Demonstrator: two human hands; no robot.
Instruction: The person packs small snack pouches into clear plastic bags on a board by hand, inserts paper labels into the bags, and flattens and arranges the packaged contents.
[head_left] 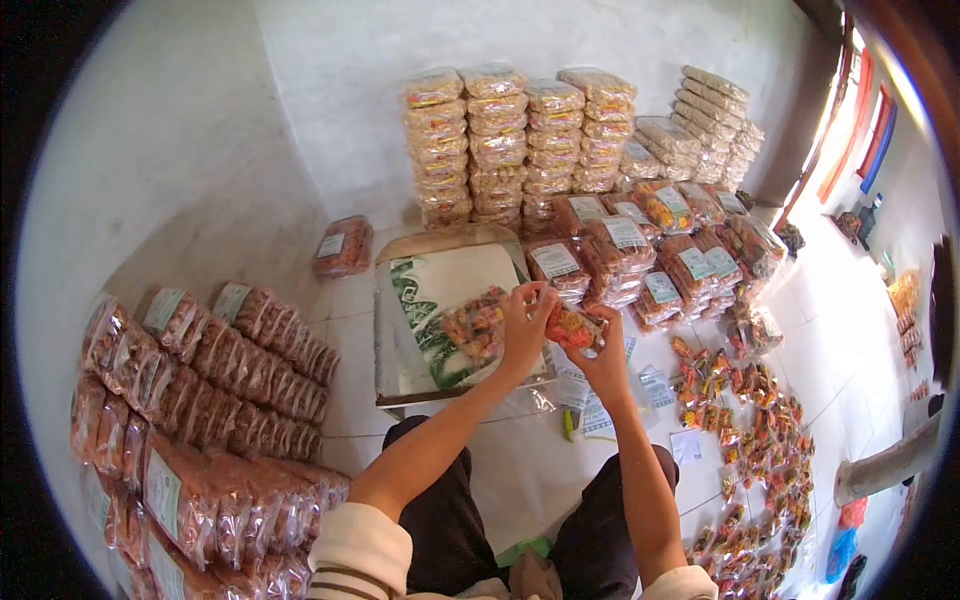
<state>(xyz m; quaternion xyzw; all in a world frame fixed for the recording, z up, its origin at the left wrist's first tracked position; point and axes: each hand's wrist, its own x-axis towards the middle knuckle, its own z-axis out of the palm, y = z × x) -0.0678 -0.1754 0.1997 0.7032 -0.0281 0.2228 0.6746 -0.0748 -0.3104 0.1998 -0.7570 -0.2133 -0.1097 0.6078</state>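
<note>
Both my hands are raised in front of me over the right edge of a low tray-like table (384, 350). My right hand (602, 350) grips a small clear plastic packet (573, 327) with red and yellow contents. Against the packet's left side, my left hand (527, 318) has its fingers bent and pinching near the top. A larger clear bag (475, 328) of similar colourful pieces lies on the table, left of my left hand. Under it is a white sheet with a green print (460, 272).
Stacks of brown packed bags (215, 370) stand at the left. Labelled bags (625, 235) and tall pale stacks (495, 140) line the back. Many small packets (765, 430) cover the floor at right, near printed labels (655, 388) and a green tool-like object (569, 425).
</note>
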